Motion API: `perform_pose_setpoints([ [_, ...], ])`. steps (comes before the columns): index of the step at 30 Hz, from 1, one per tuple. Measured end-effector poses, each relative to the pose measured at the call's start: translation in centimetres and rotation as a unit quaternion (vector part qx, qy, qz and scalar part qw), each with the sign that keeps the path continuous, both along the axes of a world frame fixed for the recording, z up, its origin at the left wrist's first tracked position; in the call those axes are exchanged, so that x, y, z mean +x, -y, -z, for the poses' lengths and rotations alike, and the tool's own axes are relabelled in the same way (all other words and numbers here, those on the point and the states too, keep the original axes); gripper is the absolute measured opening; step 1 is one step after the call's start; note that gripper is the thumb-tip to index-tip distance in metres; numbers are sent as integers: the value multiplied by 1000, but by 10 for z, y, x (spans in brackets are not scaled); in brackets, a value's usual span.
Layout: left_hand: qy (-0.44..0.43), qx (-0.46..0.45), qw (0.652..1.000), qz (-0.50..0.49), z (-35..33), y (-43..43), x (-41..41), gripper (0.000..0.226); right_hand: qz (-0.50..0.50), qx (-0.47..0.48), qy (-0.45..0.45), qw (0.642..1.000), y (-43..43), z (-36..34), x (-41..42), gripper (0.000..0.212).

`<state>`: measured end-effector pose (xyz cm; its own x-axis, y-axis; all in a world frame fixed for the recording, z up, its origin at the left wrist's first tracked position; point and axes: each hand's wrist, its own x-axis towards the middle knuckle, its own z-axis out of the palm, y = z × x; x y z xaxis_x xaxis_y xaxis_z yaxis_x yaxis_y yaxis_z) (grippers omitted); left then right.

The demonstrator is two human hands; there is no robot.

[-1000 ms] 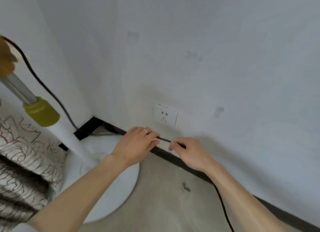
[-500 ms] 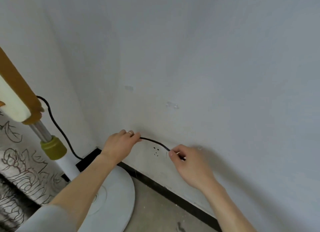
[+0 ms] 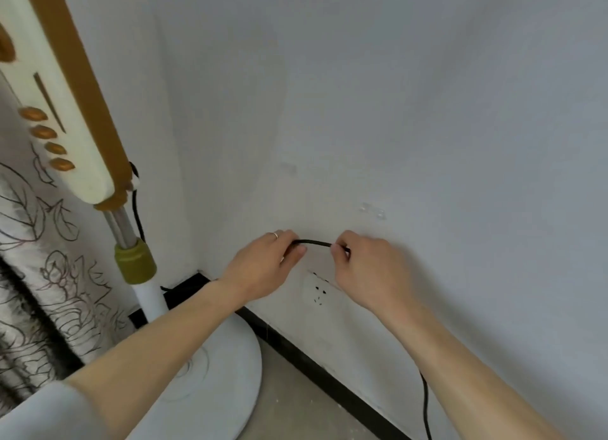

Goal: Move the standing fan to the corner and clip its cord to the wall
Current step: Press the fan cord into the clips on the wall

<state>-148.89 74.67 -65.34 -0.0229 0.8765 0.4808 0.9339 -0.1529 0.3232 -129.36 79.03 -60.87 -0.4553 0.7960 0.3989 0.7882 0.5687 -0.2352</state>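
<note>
The standing fan stands in the room corner at the left, with a cream and gold control panel, a metal pole with an olive collar and a round white base. Its black cord is held taut against the white wall between both hands. My left hand, a ring on one finger, pinches the cord's left part. My right hand pinches it a short way to the right. More cord hangs below my right forearm. A small clear clip sticks to the wall above my right hand.
A white wall socket sits just under my hands. A black skirting strip runs along the foot of the wall above the bare concrete floor. A flower-patterned curtain hangs at the left behind the fan.
Both hands have lifted the cord from the skirting up the wall to above the socket and come closer together. The view tilted up, showing the fan's control panel.
</note>
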Motion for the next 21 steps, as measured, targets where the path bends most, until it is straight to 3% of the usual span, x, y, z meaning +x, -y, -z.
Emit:
perform_pose_setpoints([
  [2,45,19,998,30,-1,2,-13,34,18,19,-5,1000,5,-3,-8,25],
  [4,35,27,998,38,-7,-2,-26,30,39,18,-1,999,9,-10,-20,26],
  [8,-99,74,992,25,-18,-13,-51,30,67,-13,12,998,11,-18,-39,28],
  [11,-133,109,985,28,-22,-24,-64,25,73,-3,22,997,9,-24,-50,30],
  [21,-78,124,986,-77,-49,-52,-91,34,73,86,-2,994,-5,-83,-93,12],
])
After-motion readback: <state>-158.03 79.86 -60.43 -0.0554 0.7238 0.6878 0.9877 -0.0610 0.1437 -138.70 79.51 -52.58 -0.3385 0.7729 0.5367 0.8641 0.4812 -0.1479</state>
